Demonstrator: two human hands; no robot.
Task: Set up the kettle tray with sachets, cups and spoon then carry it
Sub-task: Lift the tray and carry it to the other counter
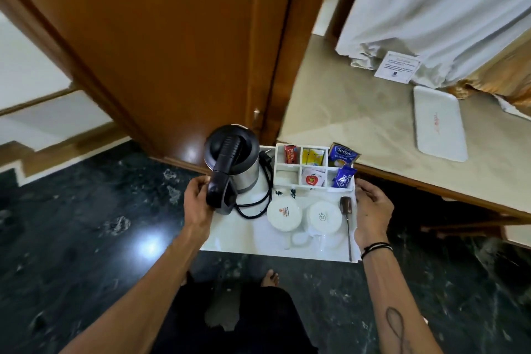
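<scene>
From the head view, you are carrying the loaded tray (244, 238) above the dark floor, so setup looks finished. Your left hand (198, 204) is gripping its left edge beside the kettle (232, 164); your right hand (373, 207) is clasping the right edge by the spoon (347, 221). Next, keep it level. The upturned cups (304, 217) are blurring together, and fingers under the tray are hidden.

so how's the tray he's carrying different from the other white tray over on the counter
The carried tray is held over the dark floor by the left hand and right hand, one on each side edge; the counter tray lies flat, untouched. The carried tray is loaded with a kettle, sachet organiser, two cups and a spoon; the counter tray holds nothing. Both are white and rectangular.
</scene>
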